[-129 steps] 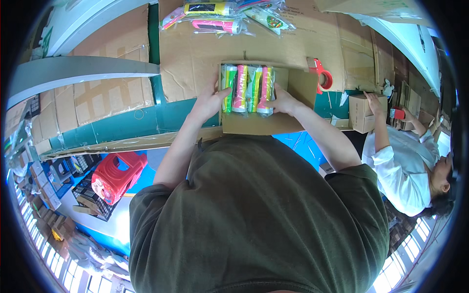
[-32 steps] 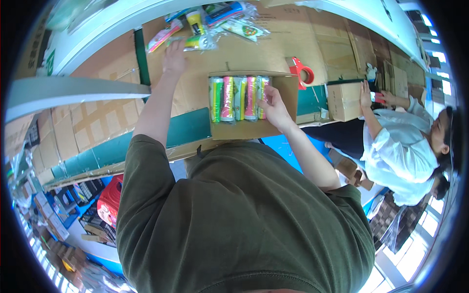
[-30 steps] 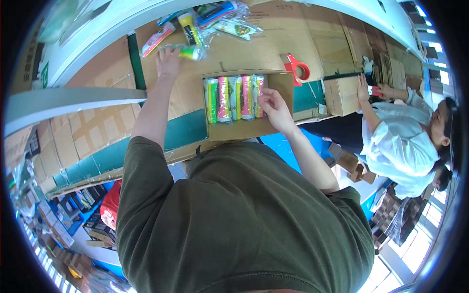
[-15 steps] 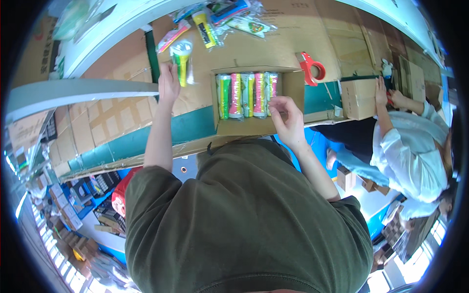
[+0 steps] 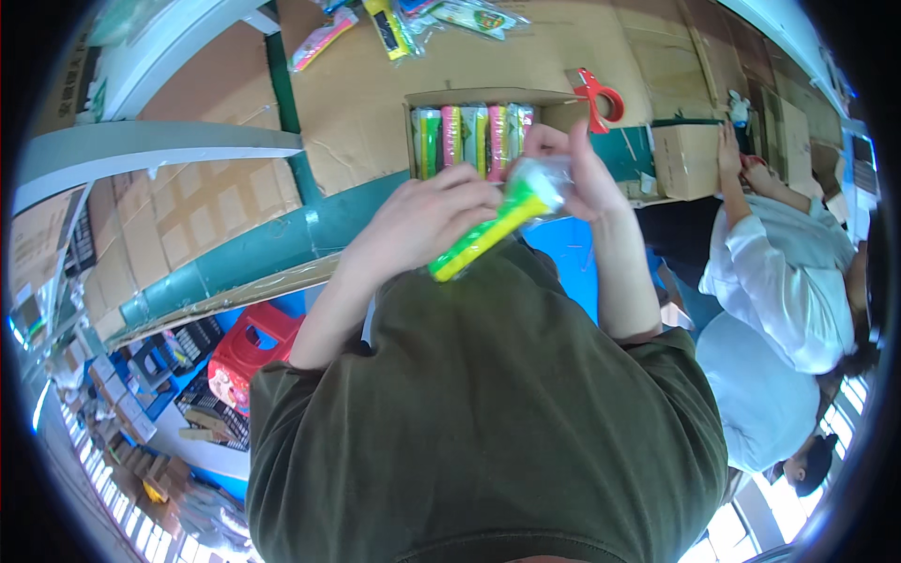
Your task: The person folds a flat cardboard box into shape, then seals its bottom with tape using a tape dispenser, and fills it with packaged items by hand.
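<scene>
A green and yellow stick-shaped item (image 5: 488, 236) in clear plastic wrap slants in front of my chest, its wider pale end up and to the right. My left hand (image 5: 422, 218) grips it from the left, with fingers curled over its upper side. At the wide end, my right hand (image 5: 589, 178) holds the wrapped item, thumb pointing up; part of that grip is blurred. Just beyond both hands stands an open cardboard box (image 5: 556, 114). Inside it, wrapped green, pink and yellow items (image 5: 451, 131) stand in a row, their near ends partly hidden by my hands.
A red tape dispenser (image 5: 601, 101) lies right of the box. Several wrapped items (image 5: 389, 28) are heaped at the far side of the cardboard-covered table (image 5: 366, 122). A metal bar (image 5: 169, 141) crosses at left. Another person's hand (image 5: 728, 150) touches a small carton (image 5: 687, 161) at right.
My left hand has brought the wrapped green and yellow item from the far left to my chest. My right hand has left the box's edge and met it. The view has shifted slightly.
</scene>
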Motion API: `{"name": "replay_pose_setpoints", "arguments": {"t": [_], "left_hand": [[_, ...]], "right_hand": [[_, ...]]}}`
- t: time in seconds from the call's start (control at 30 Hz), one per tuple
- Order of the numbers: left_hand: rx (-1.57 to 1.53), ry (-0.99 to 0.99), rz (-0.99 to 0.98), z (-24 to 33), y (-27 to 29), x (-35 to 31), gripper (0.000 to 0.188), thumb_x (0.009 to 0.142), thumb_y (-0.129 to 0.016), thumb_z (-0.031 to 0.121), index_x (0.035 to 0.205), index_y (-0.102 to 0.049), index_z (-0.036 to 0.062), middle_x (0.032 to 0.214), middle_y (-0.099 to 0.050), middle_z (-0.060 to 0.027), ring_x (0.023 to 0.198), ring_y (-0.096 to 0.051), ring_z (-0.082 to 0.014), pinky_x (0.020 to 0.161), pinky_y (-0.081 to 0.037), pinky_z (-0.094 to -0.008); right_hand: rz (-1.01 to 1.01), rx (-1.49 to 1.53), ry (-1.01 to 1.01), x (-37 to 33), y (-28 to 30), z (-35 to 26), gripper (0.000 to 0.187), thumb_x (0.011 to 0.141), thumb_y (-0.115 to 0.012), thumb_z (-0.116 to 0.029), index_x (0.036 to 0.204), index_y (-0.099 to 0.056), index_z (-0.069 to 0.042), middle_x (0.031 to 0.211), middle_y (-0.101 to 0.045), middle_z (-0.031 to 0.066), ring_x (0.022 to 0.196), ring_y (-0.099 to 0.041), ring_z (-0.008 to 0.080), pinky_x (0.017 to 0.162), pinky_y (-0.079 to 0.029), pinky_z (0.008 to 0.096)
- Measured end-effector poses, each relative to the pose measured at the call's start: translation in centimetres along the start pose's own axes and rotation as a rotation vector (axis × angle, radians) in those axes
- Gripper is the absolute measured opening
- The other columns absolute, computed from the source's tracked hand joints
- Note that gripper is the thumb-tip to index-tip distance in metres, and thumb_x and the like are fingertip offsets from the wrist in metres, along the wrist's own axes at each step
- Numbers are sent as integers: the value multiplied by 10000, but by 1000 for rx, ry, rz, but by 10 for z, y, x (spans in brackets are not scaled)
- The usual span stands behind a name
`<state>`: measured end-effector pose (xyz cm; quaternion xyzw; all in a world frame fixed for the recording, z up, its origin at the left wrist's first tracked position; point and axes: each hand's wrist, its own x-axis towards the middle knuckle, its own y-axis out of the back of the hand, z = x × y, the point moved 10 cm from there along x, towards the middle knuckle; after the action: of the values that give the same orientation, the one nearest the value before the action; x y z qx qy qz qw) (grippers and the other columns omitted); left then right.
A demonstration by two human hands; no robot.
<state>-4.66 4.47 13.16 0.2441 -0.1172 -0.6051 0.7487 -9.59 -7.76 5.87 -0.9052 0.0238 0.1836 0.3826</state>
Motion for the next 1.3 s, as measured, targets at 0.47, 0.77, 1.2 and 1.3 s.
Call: {"name": "replay_pose_setpoints", "arguments": {"t": [0.47, 0.77, 1.2, 1.3], "left_hand": [[16, -486, -126, 1, -70, 15, 160, 826, -716, 268, 905, -741, 132, 966, -636, -20, 987, -582, -236, 867, -448, -360], [88, 59, 637, -124, 31, 5, 620, 821, -733, 202, 1361, -440, 124, 1405, -330, -262, 1281, -418, -436, 1074, -379, -468], [-119, 145, 457, -153, -16, 3, 713, 839, -670, 139, 1444, -296, 181, 1495, -199, -302, 1313, -384, -483, 1048, -421, -484], [-21, 137, 497, -152, -19, 6, 708, 827, -676, 160, 1438, -321, 197, 1504, -193, -291, 1233, -489, -479, 982, -487, -478]], "right_hand": [[36, -1311, -562, -99, -52, 44, 656, 875, -704, -356, 1399, -431, -70, 1219, -602, 142, 1103, -594, 219, 938, -464, 345], [722, -1046, -241, -61, 16, -20, 615, 931, -597, -242, 1462, -374, -29, 1297, -575, 167, 1187, -536, 234, 1004, -411, 334], [909, -1862, -372, -13, 90, 27, 653, 806, -729, -456, 1266, -475, -67, 1113, -539, 289, 1100, -551, 461, 910, -471, 500], [932, -1617, -334, -17, 108, 36, 713, 798, -726, -509, 1247, -441, -34, 1155, -536, 296, 1083, -569, 481, 913, -485, 467]]}}
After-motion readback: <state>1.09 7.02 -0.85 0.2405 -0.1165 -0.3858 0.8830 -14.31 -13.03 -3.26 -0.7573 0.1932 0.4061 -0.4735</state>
